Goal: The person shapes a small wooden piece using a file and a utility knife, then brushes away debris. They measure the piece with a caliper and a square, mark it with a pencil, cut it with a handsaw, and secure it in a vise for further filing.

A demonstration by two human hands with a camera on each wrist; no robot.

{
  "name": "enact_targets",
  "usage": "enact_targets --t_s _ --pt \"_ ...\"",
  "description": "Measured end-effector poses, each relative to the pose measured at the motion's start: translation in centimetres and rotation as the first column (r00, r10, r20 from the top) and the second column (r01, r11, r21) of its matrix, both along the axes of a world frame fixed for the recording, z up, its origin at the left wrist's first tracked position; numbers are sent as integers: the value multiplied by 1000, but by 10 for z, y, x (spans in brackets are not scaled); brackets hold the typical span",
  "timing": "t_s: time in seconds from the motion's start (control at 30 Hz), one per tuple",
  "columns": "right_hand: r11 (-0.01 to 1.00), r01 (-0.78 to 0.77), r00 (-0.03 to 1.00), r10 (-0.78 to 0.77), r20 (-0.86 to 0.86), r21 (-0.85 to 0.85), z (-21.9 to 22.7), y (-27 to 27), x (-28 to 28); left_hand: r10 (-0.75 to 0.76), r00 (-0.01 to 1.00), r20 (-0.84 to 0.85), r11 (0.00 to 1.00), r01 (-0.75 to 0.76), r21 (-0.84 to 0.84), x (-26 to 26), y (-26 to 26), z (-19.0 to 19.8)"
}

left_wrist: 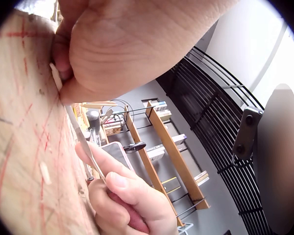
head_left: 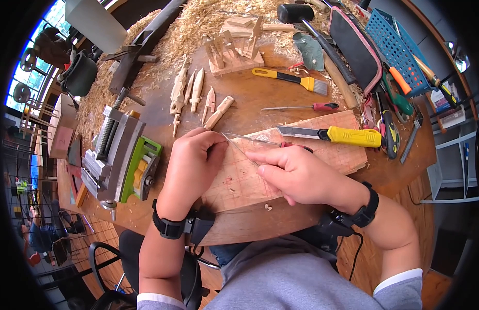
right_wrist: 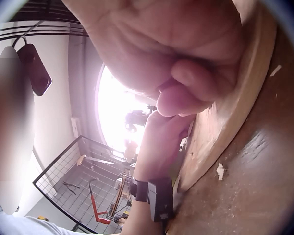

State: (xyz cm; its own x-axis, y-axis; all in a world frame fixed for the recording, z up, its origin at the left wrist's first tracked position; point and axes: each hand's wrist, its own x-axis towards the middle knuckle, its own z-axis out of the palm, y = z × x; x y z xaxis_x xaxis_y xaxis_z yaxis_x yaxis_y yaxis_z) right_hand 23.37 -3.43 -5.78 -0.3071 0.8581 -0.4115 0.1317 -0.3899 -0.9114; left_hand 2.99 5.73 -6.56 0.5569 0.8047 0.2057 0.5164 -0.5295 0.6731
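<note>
My right hand [head_left: 301, 178] grips a slim metal hand tool [left_wrist: 82, 133] with a reddish handle [left_wrist: 130, 213] that is mostly hidden in the palm. Its shaft points up and left toward my left hand [head_left: 190, 165]. Between its thumb and fingers, the left hand pinches a small pale wood piece [left_wrist: 56, 76], with the tool's tip right at those fingertips. Both hands are over a wooden board [head_left: 234, 178] marked with red lines. Beyond the right hand lie a thin tool with a red-and-black handle [head_left: 297, 146] and a yellow utility knife [head_left: 353, 136].
A vise [head_left: 115, 150] stands on the left. Carved wooden pieces [head_left: 197, 90] lie behind the left hand, near a wooden stand [head_left: 234, 62]. A yellow brush [head_left: 293, 80], a screwdriver-like tool [head_left: 301, 107], a mallet [head_left: 293, 14] and a blue basket [head_left: 397, 51] are farther back, with wood shavings [head_left: 208, 20].
</note>
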Motion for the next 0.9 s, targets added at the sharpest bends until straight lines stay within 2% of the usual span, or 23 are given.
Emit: enact_targets --t_s 0.9 --pt "1000 20 995 -21 95 17 6 -6 -3 -29 999 38 999 28 22 0 1 -2"
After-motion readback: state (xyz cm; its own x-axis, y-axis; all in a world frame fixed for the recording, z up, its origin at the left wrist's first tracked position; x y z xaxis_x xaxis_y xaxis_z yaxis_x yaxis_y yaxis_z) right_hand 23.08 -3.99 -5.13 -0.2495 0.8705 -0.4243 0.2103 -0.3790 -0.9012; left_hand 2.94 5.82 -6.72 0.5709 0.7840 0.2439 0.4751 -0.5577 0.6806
